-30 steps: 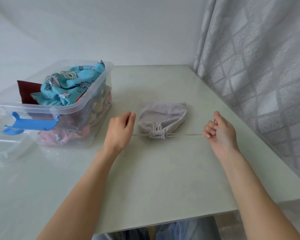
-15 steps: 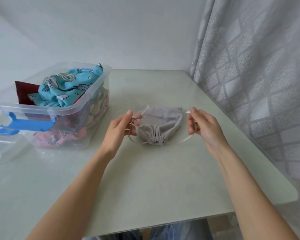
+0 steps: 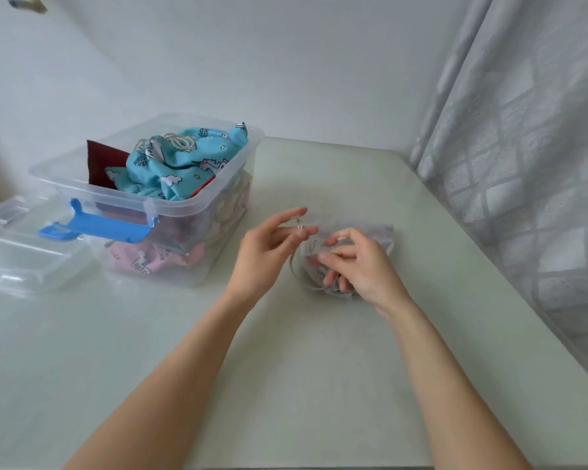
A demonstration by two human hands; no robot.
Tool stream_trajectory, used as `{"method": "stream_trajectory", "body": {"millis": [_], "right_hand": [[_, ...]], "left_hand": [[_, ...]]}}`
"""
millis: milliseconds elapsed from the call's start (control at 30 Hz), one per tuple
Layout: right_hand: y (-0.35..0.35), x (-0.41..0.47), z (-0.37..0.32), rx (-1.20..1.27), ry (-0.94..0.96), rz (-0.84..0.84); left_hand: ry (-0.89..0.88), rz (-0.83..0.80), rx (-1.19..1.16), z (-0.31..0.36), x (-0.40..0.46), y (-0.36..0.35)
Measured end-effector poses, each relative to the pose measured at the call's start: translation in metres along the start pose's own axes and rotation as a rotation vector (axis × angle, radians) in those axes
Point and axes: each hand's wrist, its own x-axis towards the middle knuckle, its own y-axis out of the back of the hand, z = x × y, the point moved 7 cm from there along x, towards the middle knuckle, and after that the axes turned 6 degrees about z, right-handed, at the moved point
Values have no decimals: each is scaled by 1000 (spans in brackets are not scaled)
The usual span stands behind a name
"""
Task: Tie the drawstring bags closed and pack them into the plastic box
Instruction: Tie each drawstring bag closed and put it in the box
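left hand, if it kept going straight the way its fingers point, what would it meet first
Probably the grey drawstring bag: the left hand points up and right toward it, cord pinched in its fingertips. Depth is unclear, so it might pass above.

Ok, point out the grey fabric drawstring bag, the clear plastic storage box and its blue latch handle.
grey fabric drawstring bag (image 3: 382,234), head view, far right corner.
clear plastic storage box (image 3: 180,205), head view, near rim.
blue latch handle (image 3: 106,228), head view, middle of bar.

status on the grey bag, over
Left hand pinching one drawstring end; right hand pinching the other, over the grey drawstring bag. Bag on the table, knot not visible. Plastic box open, path clear.
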Motion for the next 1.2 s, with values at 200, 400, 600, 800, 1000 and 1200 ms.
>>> {"method": "stream_trajectory", "body": {"millis": [200, 400, 600, 800, 1000, 1200], "right_hand": [[-14, -7, -5, 202, -40, 37], [-20, -9, -12, 285, -24, 21], [-3, -5, -1, 307, -47, 143], [1, -2, 1, 509, -83, 51], [7, -2, -2, 148, 89, 2], [16, -9, -20, -190, 470, 245]], "left_hand": [[31, -78, -37, 1, -3, -11], [46, -79, -69, 6, -3, -10], [139, -71, 31, -10, -2, -3], [210, -227, 105, -21, -11, -19], [220, -87, -2, -19, -4, -6], [268, -110, -141, -12, -7, -8]]}}
